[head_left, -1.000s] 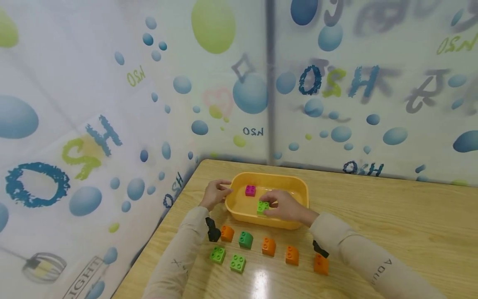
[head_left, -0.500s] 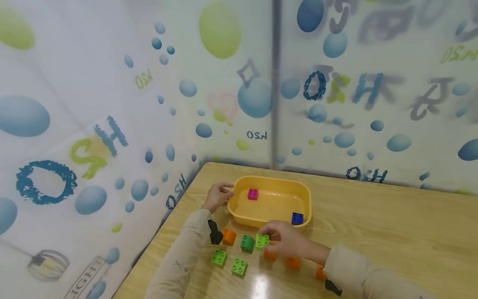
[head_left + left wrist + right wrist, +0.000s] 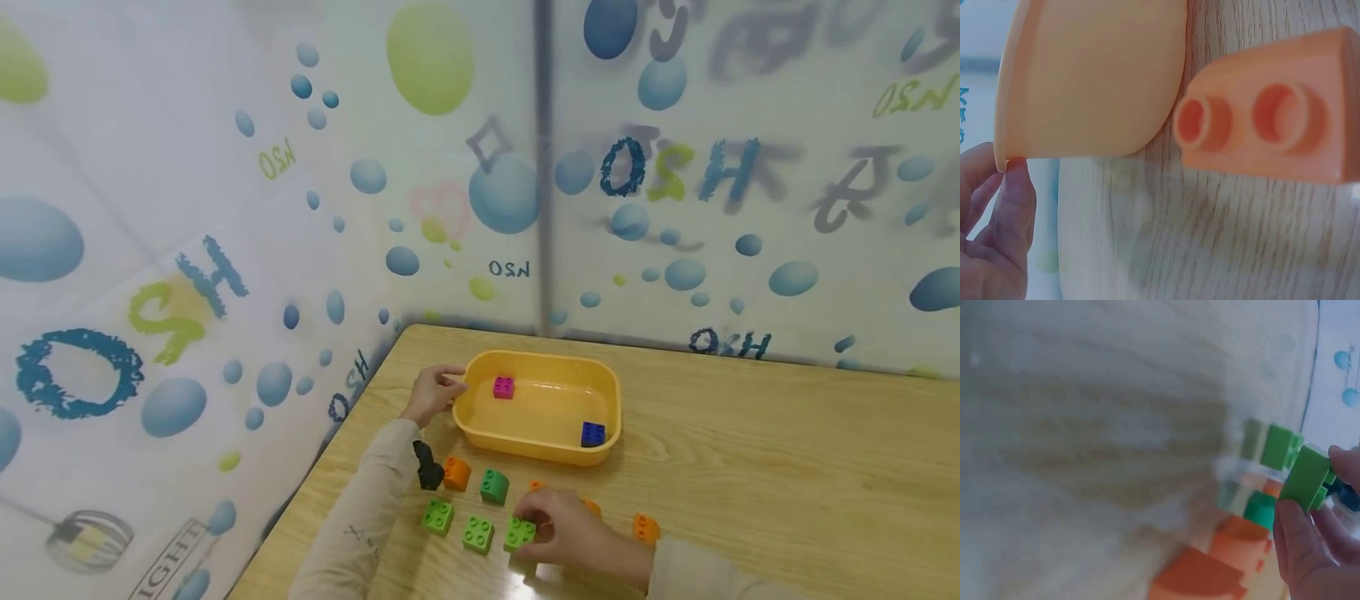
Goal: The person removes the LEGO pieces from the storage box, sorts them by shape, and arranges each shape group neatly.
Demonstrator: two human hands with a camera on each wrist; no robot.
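Note:
My left hand [image 3: 431,397] pinches the left rim of a yellow plastic tub [image 3: 517,446], thumb and fingers meeting at the lip [image 3: 1001,164] in the left wrist view. Inside the tub lie a magenta toy brick [image 3: 503,387] at the left and a dark blue one [image 3: 593,434] in the right corner. Between thumb and fingers, my right hand [image 3: 573,533] holds a light green toy brick [image 3: 520,534] low over the table. Beside it on the left sit two more light green bricks [image 3: 477,534], in a line with it.
Behind that line stand a dark green curved brick [image 3: 494,486] and an orange brick [image 3: 457,473]. Other orange bricks [image 3: 646,527] are partly hidden by my right hand. The wooden table [image 3: 787,442] meets patterned curtains [image 3: 675,250] at the back and left.
My right hand has carried the light green brick out of the tub, over its front rim, and down beside the other light green bricks. The blue brick has come into sight. My left hand stays at the rim.

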